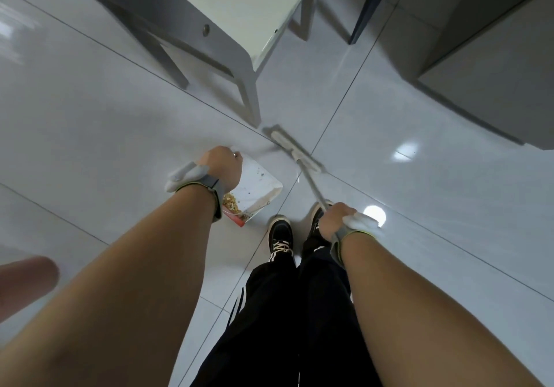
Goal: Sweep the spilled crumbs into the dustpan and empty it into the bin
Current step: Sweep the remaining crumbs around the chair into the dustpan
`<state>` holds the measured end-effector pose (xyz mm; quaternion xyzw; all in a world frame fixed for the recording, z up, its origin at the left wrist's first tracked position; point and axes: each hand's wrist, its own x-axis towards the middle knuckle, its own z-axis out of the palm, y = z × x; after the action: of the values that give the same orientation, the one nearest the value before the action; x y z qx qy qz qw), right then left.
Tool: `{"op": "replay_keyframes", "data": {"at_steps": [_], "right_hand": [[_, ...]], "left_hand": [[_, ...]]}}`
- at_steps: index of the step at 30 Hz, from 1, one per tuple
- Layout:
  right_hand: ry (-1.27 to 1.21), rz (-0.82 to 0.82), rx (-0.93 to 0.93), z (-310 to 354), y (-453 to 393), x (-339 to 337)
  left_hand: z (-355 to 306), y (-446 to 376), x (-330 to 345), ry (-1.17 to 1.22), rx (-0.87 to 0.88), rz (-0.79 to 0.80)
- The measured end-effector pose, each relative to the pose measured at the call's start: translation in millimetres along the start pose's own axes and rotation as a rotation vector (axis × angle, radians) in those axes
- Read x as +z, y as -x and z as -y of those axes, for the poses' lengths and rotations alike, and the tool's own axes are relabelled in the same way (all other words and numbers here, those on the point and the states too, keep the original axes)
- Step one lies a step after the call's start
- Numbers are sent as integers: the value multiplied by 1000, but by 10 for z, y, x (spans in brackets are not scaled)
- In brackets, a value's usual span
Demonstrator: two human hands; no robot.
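The dustpan point(257, 185) hangs tilted above the floor tiles point(419, 206), crumbs point(232, 203) heaped in its lower near corner, left hand point(223, 169) grasping its handle. Right hand point(334, 221) grips the broom point(305, 173), whose shaft slants up-left to its head on the floor.

Nothing here can be read — no word, brand, number or sign shows on the dustpan point(257, 187), the broom point(295, 154), the wristbands, the shoes or the striped trousers — only plain surfaces and marks too blurred to make out.
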<state>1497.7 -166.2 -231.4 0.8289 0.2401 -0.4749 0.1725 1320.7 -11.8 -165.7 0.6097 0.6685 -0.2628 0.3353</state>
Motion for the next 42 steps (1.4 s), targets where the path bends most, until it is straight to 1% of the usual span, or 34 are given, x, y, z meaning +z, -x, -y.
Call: {"op": "replay_keyframes", "data": {"at_steps": [2,4,6,7,9,10,12,15,16,19,22,24,25,27,30,34,36,38,40,42], "right_hand": [[150,113,-48,3,19,169],[169,194,-115,-52,98,247],[237,201,-188,-128,240,262],[239,183,-203,-187,309,257],[221,154,-198,-268,371,244],[193,123,-181,-329,363,228],[53,70,-106,-481,325,138],[-197,77,34,-877,105,19],[-327,92,83,-942,150,-117],[-890,158,212,-1062,372,-601],[-1242,125,234,-1192,447,-1034],[-1361,59,178,-1273,531,-1345],[-1423,21,178,-1303,561,-1483],[-1572,9,174,-1361,630,-1777],[-1753,-20,143,-1449,781,-2145],[-1921,-188,152,-1734,1070,-2566],[-1974,-274,205,-1930,1186,-2680],[-2037,-341,255,-2112,1284,-2730],[-2131,-414,279,-2287,1385,-2715],[-2202,-483,280,-2425,1504,-2657]], "left_hand": [[57,-54,53,36,-2,-1],[56,23,-1,71,-46,24],[31,34,-5,84,-24,21],[20,81,-30,28,-15,65],[18,76,14,-27,22,97],[14,74,40,12,65,76],[-65,142,71,66,74,46],[-300,365,31,77,120,41],[-387,445,-12,92,126,26],[-699,649,-164,133,130,28],[-1038,846,-344,186,147,-23],[-1290,989,-442,176,163,-34],[-1418,1052,-494,154,176,-35],[-1665,1154,-604,107,220,-54],[-2008,1320,-749,117,281,-53],[-2498,1695,-942,139,376,-67],[-2758,1880,-1023,174,443,14],[-3004,2040,-1061,177,493,35],[-3244,2183,-1064,163,584,34],[-3461,2248,-1017,175,620,89]]}}
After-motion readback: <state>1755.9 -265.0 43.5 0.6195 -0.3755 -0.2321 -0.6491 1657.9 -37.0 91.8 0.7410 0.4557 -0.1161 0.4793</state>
